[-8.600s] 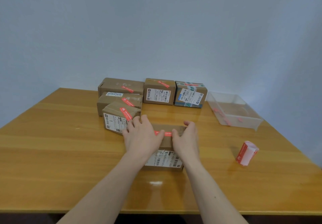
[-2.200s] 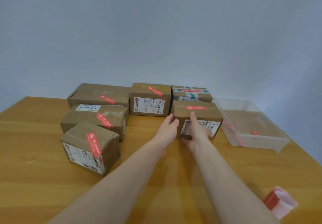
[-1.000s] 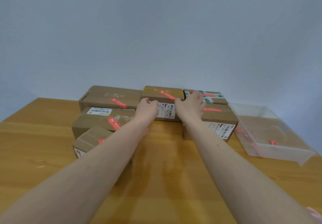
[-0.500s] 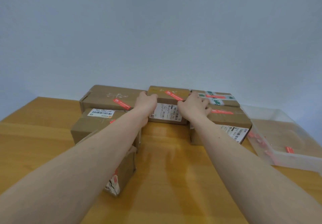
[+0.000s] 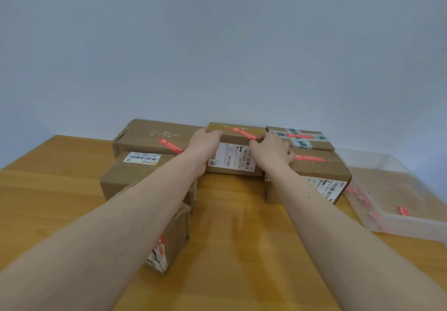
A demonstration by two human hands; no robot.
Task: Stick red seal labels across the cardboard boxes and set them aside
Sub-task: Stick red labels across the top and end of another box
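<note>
Both hands [image 5: 238,145] grip a matte rectangular cardboard box [image 5: 235,157].

A bare strip of yellow wooden tabletop [image 5: 232,226] runs up the centre of the frame between both forearms, open to the near edge. It ends at a brown cardboard box with a white shipping label [image 5: 233,157], gripped by the left hand [image 5: 205,141] and right hand [image 5: 272,148]. Sealed brown boxes [image 5: 145,177] block the left, another labelled brown box [image 5: 314,177] the right. A clear plastic tray [image 5: 396,223] fills the right edge.
</note>
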